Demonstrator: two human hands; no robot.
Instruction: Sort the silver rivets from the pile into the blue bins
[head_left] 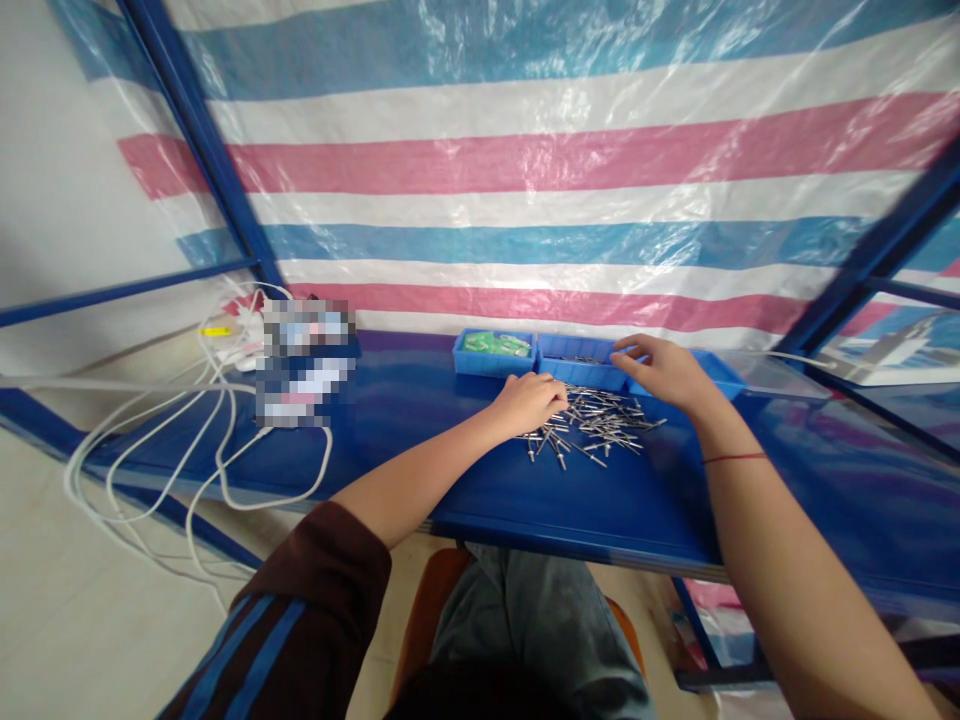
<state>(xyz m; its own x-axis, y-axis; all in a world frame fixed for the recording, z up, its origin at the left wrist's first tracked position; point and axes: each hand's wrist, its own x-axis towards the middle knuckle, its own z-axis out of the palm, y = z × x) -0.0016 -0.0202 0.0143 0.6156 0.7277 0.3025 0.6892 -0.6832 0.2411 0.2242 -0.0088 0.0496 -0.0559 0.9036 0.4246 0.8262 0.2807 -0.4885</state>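
Observation:
A loose pile of silvery blind rivets (604, 418) lies on the blue shelf. My left hand (531, 402) rests at the pile's left edge, fingers curled down among the rivets; whatever they grip is hidden. My right hand (660, 368) hovers at the right end of the middle blue bin (581, 372), its fingers apart and nothing visible in them. A few rivets show inside that bin. To its left stands a blue bin (493, 366) holding green packets (495, 344). Another blue bin (720, 374) is partly hidden behind my right hand.
White cables (221, 440) loop over the shelf's left end, beside some blurred-out items (304, 360). Blue frame posts (199, 140) rise on both sides. Striped plastic sheeting (525, 165) hangs behind the shelf. A clear plastic piece (795, 375) lies to the right of the bins.

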